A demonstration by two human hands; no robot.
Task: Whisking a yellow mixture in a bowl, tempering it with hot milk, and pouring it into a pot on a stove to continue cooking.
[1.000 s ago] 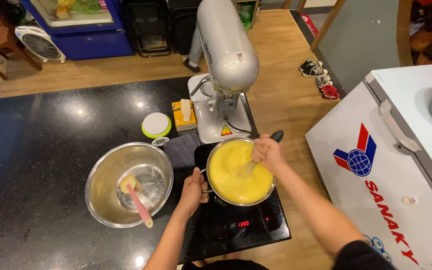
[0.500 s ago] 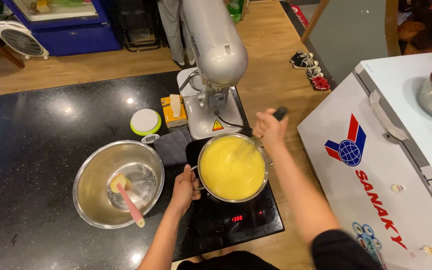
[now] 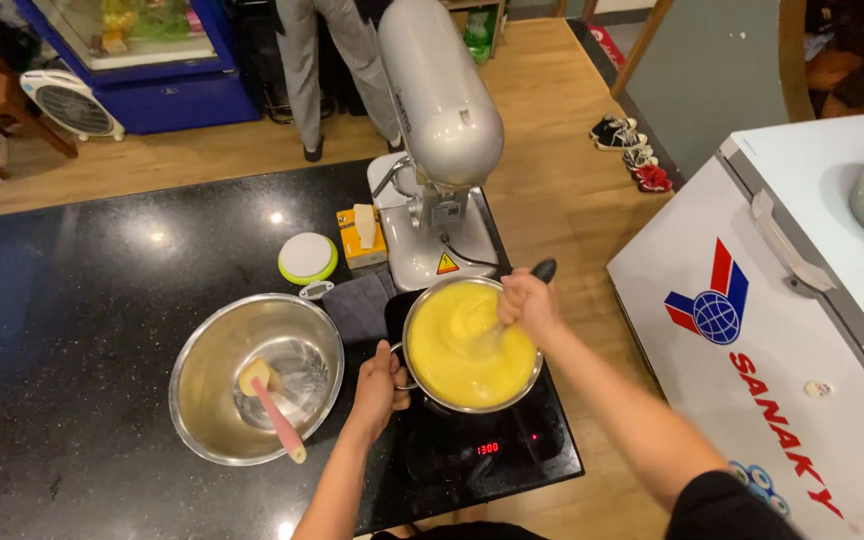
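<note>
On the black cooktop (image 3: 512, 455) at the desk's near right corner, the left hand (image 3: 380, 388) closes its grip on the pot (image 3: 472, 345) handle to steady it while the right hand (image 3: 527, 305), fisted around a utensil, works the yellow batter (image 3: 457, 350).

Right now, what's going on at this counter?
A person is stirring thick yellow batter in a steel pot on a black induction hob. The right hand works a utensil in the batter; the left hand grips the pot's side handle. Beside it, a steel mixing bowl holds a pink-handled spatula. A grey stand mixer stands behind, unused. Another person stands beyond the counter.
</note>
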